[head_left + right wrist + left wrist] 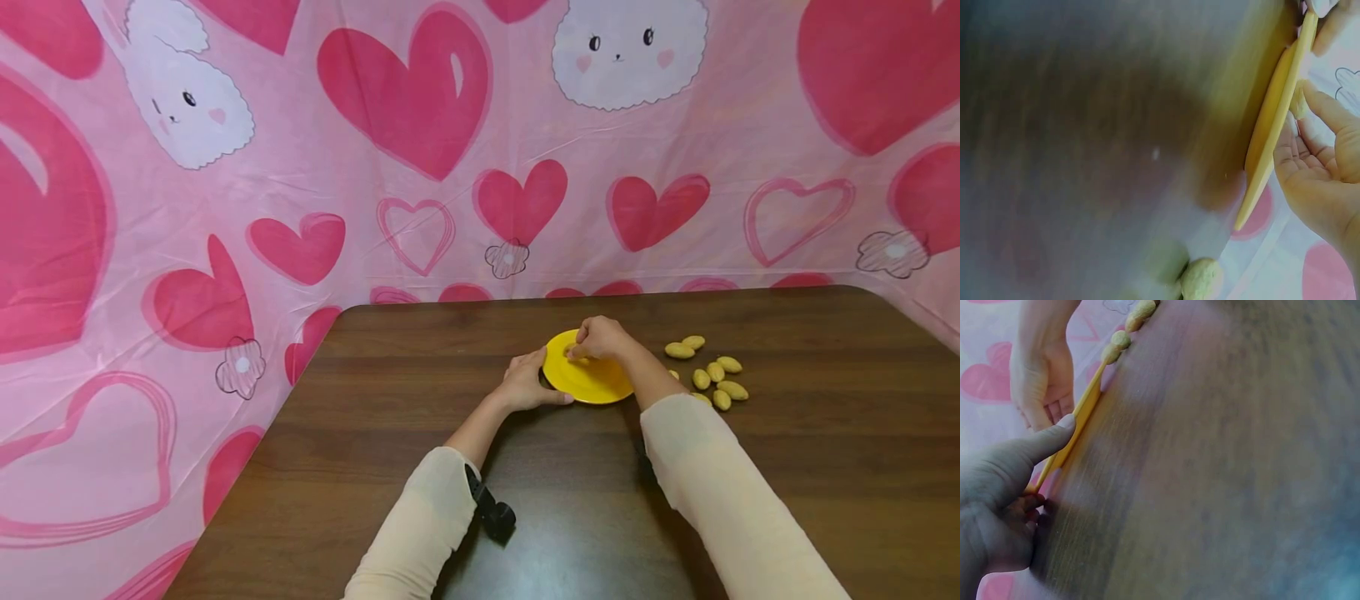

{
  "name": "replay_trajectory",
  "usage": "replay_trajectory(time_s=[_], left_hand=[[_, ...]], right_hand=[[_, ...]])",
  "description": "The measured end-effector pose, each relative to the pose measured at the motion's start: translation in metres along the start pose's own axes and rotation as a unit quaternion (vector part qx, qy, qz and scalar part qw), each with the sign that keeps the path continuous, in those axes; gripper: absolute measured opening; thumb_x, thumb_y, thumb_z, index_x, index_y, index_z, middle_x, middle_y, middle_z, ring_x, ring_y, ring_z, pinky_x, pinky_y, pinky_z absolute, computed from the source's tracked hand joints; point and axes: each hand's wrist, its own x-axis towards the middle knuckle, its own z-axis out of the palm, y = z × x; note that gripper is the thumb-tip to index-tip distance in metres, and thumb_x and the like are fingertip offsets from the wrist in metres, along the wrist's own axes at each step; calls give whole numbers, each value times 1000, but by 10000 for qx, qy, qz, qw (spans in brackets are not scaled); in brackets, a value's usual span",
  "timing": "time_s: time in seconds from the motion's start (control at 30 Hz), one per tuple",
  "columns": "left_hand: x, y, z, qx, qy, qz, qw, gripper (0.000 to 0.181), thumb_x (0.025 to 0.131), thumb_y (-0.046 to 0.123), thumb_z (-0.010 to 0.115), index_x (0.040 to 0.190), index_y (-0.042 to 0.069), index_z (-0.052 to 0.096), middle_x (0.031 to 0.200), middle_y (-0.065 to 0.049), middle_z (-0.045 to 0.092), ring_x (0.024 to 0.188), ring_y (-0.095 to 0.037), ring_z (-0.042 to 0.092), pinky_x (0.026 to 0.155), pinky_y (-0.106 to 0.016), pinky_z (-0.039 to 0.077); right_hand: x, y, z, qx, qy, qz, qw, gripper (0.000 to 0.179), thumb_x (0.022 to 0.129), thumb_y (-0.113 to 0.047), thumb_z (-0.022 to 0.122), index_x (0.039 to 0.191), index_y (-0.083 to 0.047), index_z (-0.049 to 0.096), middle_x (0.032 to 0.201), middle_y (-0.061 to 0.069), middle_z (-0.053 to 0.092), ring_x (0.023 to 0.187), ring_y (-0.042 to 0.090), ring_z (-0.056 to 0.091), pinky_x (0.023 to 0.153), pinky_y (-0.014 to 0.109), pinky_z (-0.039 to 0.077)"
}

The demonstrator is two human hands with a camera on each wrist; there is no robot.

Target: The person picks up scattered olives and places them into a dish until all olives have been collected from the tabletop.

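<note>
A yellow plate (pixel 603 387) lies on the brown table, seen edge-on in both wrist views. My left hand (pixel 525 385) grips its left rim, the thumb (pixel 1054 439) on the upper side and the fingers around the edge. Over the plate, my right hand (pixel 602 339) pinches a small yellowish oval piece (pixel 1299 103) between thumb and fingertips, close to the plate's surface. Several similar oval pieces (pixel 716 372) lie loose to the right of the plate; the right forearm partly hides some of them.
The wooden table (pixel 360 425) reaches back to a pink cloth (pixel 450 217) with hearts and rabbit faces. Black straps with a camera (pixel 497 517) sit on the left wrist. Long pale sleeves (pixel 427 517) cover both forearms.
</note>
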Motion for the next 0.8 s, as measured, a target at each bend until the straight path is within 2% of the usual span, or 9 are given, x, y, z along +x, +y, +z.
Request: replay_trajectory(time_s=[0.2, 0.4, 0.6, 0.8], left_hand=[[0, 1, 0, -12, 39, 44, 10000, 92, 74, 42, 75, 146, 10, 27, 146, -5, 33, 126, -24, 27, 106, -42, 20], [0, 0, 2, -30, 63, 69, 10000, 91, 74, 42, 75, 146, 12, 27, 146, -3, 34, 126, -24, 27, 105, -43, 21], [0, 1, 1, -81, 88, 57, 9999, 93, 73, 40, 77, 146, 14, 27, 146, -3, 34, 127, -24, 26, 105, -44, 21], [0, 1, 1, -65, 97, 11, 9999, 94, 72, 40, 77, 146, 13, 26, 146, -4, 33, 129, -24, 24, 106, -43, 20]], right_hand=[[-6, 6, -7, -83, 105, -39, 9999, 33, 78, -17, 74, 95, 4, 56, 86, 13, 57, 82, 26, 50, 75, 33, 45], [-9, 19, -16, 114, 602, -139, 9980, 30, 80, -17, 72, 96, 3, 57, 90, 15, 58, 83, 28, 51, 75, 34, 45], [-15, 31, -32, 414, 1283, -242, 9906, 31, 82, -17, 70, 100, 4, 57, 93, 17, 59, 84, 29, 54, 74, 37, 48], [-24, 46, -46, 624, 1480, -190, 9868, 37, 84, -19, 68, 107, 6, 55, 98, 21, 59, 88, 32, 54, 79, 42, 46]])
